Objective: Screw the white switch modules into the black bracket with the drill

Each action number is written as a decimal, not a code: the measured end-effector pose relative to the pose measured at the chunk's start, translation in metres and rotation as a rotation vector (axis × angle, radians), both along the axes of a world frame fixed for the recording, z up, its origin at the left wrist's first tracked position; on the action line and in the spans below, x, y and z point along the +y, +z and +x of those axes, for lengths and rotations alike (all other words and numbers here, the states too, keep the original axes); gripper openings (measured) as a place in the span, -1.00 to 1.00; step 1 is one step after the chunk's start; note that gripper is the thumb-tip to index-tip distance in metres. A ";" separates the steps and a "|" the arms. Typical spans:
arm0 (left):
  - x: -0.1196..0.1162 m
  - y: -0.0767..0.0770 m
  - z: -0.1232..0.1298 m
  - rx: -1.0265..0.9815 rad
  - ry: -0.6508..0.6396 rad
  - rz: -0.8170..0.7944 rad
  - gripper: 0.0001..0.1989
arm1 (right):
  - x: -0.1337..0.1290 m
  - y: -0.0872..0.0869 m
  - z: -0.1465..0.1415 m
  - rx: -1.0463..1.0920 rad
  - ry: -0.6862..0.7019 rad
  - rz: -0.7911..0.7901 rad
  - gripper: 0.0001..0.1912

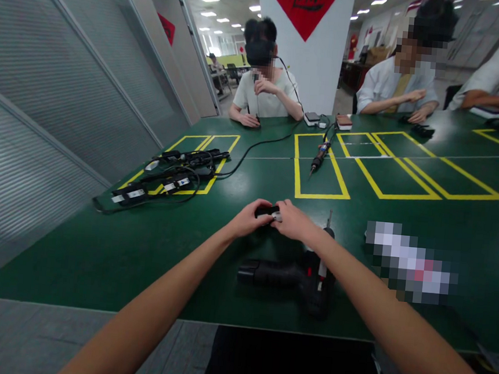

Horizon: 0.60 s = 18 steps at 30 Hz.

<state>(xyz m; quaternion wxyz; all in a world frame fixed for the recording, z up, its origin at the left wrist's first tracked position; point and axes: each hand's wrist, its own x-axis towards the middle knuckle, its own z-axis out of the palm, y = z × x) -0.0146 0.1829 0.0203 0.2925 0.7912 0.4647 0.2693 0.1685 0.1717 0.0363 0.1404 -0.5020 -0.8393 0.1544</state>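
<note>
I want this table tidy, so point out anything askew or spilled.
The heap of black corded gear at left looks untidy, tangled across the yellow tape outlines. The drill lying flat in the foreground seems ordinary; I see no spill.

You've got a small black part (pixel 265 211) with a pale, silvery bit (pixel 276 216) at its right end. Short, dark, roughly oblong; long side runs about left to right. Sits between your left hand (pixel 249 218) and right hand (pixel 294 220), your fingers gripping both ends and covering much of it. Held low over the green tabletop (pixel 146 271); can't tell if it touches. Too small to read finer detail.
</note>
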 end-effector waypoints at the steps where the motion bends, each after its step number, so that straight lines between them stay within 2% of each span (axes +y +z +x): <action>1: 0.003 0.000 0.011 0.006 -0.024 0.005 -0.67 | -0.002 0.000 0.010 -0.014 -0.025 0.010 -0.55; 7: 0.021 0.004 0.066 0.022 -0.094 0.080 -0.68 | -0.009 0.001 0.053 -0.101 -0.205 0.084 -0.59; 10: 0.013 0.011 0.077 0.024 -0.072 0.117 -0.66 | -0.010 0.002 0.062 -0.129 -0.210 0.073 -0.56; 12: -0.005 0.018 0.075 0.035 -0.034 0.128 -0.59 | -0.011 0.005 0.065 -0.129 -0.191 0.096 -0.49; 14: -0.034 0.027 0.069 0.064 -0.009 0.124 -0.51 | -0.017 0.011 0.069 -0.091 -0.191 0.159 -0.42; 18: -0.105 0.045 0.048 0.183 -0.053 0.062 -0.54 | -0.056 0.028 0.087 0.122 -0.246 0.256 -0.45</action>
